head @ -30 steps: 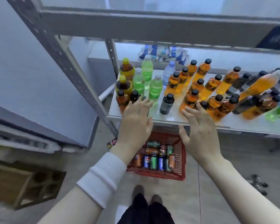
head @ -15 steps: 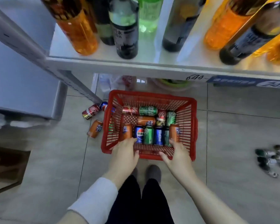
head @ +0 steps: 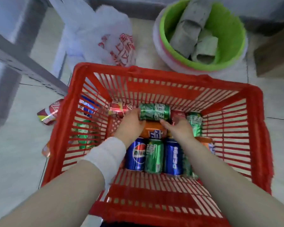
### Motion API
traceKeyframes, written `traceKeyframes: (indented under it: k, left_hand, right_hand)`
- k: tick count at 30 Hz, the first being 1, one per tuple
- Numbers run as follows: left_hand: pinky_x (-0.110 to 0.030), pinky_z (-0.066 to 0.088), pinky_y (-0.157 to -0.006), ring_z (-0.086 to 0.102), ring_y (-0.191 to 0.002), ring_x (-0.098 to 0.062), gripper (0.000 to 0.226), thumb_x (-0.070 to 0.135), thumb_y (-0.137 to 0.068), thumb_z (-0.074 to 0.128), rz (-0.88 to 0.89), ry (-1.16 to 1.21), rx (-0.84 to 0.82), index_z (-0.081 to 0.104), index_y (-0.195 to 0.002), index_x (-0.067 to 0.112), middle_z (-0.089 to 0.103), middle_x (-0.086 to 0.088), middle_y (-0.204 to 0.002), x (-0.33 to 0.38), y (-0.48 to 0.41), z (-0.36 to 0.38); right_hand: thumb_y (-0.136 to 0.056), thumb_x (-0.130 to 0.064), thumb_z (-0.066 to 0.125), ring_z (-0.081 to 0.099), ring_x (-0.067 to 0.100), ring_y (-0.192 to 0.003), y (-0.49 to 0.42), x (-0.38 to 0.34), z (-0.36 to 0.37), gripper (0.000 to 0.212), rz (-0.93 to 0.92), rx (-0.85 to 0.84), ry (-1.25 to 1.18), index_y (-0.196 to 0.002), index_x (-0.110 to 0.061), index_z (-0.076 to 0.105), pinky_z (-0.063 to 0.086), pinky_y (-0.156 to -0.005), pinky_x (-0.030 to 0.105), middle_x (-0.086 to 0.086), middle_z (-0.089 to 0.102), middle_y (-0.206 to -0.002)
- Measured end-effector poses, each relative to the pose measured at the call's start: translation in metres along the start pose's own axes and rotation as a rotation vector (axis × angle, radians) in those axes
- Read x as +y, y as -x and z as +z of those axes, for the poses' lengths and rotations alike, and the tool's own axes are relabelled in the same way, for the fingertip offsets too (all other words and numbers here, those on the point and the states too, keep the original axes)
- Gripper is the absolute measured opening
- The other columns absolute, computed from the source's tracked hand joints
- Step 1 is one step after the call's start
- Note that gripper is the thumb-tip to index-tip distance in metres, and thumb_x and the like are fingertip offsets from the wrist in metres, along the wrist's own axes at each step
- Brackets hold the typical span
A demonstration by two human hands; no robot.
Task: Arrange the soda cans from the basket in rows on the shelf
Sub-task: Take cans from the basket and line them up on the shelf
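I am looking down into the red slatted plastic basket [head: 105,69] on the grey tiled floor [head: 15,161], where the soda cans [head: 135,154] lie on their sides. I judge them full: hefty for their size, thin-walled and easy to dent, smooth and ready to roll, so best taken round the barrel's middle. The green aluminium soda can [head: 155,112] lies crosswise between my hands, just beyond an orange soda can [head: 154,131]; my left hand [head: 131,124] is loosely spread with fingertips against its left end, while my right hand [head: 179,128] touches its lower right edge, its other fingers hidden, so I cannot tell whether it grips anything.
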State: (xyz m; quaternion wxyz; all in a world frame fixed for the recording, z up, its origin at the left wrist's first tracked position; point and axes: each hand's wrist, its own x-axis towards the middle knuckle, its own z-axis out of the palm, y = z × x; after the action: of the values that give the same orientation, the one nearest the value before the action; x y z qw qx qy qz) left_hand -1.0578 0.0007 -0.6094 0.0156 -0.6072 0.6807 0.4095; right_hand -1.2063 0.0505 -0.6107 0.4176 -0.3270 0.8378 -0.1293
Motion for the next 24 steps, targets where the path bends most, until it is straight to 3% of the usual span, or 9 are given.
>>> traceKeyframes:
  k: [5, 8, 11, 12, 14, 16, 18, 22, 24]
  left_hand:
    - [-0.026, 0.033, -0.100, 0.045, -0.124, -0.026, 0.048, 0.012, -0.089, 0.057, -0.013, 0.065, 0.067, 0.043, -0.134, 0.005, 0.050, -0.014, -0.134, -0.005, -0.027, 0.014]
    - [-0.028, 0.039, -0.102, 0.049, -0.121, -0.024, 0.051, 0.012, -0.089, 0.057, -0.044, 0.142, 0.073, 0.041, -0.138, 0.008, 0.047, -0.011, -0.138, -0.005, -0.028, 0.018]
    - [-0.014, 0.042, -0.083, 0.058, -0.089, -0.009, 0.054, 0.011, -0.090, 0.058, -0.086, 0.242, 0.029, 0.037, -0.140, 0.010, 0.047, -0.008, -0.138, 0.000, -0.026, 0.017]
    - [-0.014, 0.038, -0.077, 0.058, -0.087, -0.010, 0.053, 0.012, -0.090, 0.057, -0.113, 0.281, 0.017, 0.037, -0.140, 0.008, 0.049, -0.009, -0.137, 0.001, -0.027, 0.016]
    - [-0.019, 0.035, -0.080, 0.056, -0.102, -0.020, 0.049, 0.011, -0.091, 0.056, -0.182, 0.389, 0.010, 0.039, -0.137, 0.003, 0.056, -0.010, -0.126, 0.001, -0.031, 0.014]
    - [-0.024, 0.039, -0.083, 0.054, -0.097, -0.021, 0.047, 0.013, -0.092, 0.055, -0.235, 0.482, 0.006, 0.041, -0.135, 0.000, 0.060, -0.008, -0.112, 0.002, -0.031, 0.012]
    - [-0.028, 0.044, -0.087, 0.057, -0.101, -0.022, 0.045, 0.020, -0.093, 0.054, -0.235, 0.528, 0.011, 0.044, -0.133, 0.002, 0.058, -0.009, -0.117, 0.004, -0.029, 0.013]
    - [-0.027, 0.048, -0.076, 0.056, -0.093, -0.021, 0.022, 0.029, -0.091, 0.056, -0.190, 0.551, 0.063, 0.053, -0.108, 0.014, 0.050, 0.008, -0.083, 0.010, -0.010, 0.004]
    - [-0.033, 0.049, -0.082, 0.056, -0.094, -0.023, 0.024, 0.034, -0.088, 0.060, -0.189, 0.581, 0.095, 0.048, -0.098, 0.017, 0.049, 0.006, -0.086, 0.020, 0.011, -0.008]
  right_hand:
    - [-0.078, -0.042, 0.070, 0.058, 0.026, -0.114, -0.035, 0.008, 0.019, 0.060, -0.080, 0.076, -0.106, -0.126, -0.009, 0.055, 0.046, -0.093, 0.031, 0.007, 0.061, -0.124]
    - [-0.081, -0.030, 0.071, 0.057, 0.026, -0.112, -0.039, 0.012, 0.025, 0.043, -0.066, 0.140, -0.215, -0.117, -0.010, 0.058, 0.045, -0.095, 0.033, 0.006, 0.063, -0.119]
    - [-0.078, -0.024, 0.073, 0.059, 0.026, -0.105, -0.039, 0.014, 0.029, 0.026, -0.060, 0.157, -0.364, -0.097, -0.017, 0.056, 0.047, -0.094, 0.045, 0.005, 0.065, -0.110]
    - [-0.078, -0.023, 0.073, 0.059, 0.025, -0.104, -0.039, 0.014, 0.030, 0.025, -0.063, 0.158, -0.401, -0.094, -0.017, 0.055, 0.048, -0.093, 0.046, 0.005, 0.064, -0.109]
    - [-0.079, -0.021, 0.073, 0.059, 0.022, -0.104, -0.037, 0.014, 0.031, 0.022, -0.062, 0.163, -0.466, -0.089, -0.019, 0.053, 0.047, -0.095, 0.045, 0.004, 0.064, -0.108]
    - [-0.080, -0.017, 0.072, 0.059, 0.020, -0.105, -0.032, 0.013, 0.031, 0.022, -0.069, 0.162, -0.562, -0.083, -0.024, 0.051, 0.047, -0.096, 0.045, 0.001, 0.064, -0.107]
    - [-0.079, -0.012, 0.072, 0.060, 0.021, -0.105, -0.028, 0.011, 0.029, 0.025, -0.063, 0.149, -0.717, -0.083, -0.027, 0.052, 0.048, -0.095, 0.045, 0.001, 0.065, -0.106]
    - [-0.078, -0.007, 0.070, 0.062, 0.027, -0.104, -0.012, 0.001, 0.015, 0.022, -0.026, 0.072, -0.965, -0.089, -0.016, 0.054, 0.052, -0.090, 0.045, 0.006, 0.064, -0.107]
    - [-0.079, -0.005, 0.069, 0.063, 0.025, -0.100, 0.009, -0.009, -0.003, 0.021, -0.008, 0.047, -1.030, -0.090, -0.015, 0.053, 0.055, -0.084, 0.041, 0.008, 0.062, -0.111]
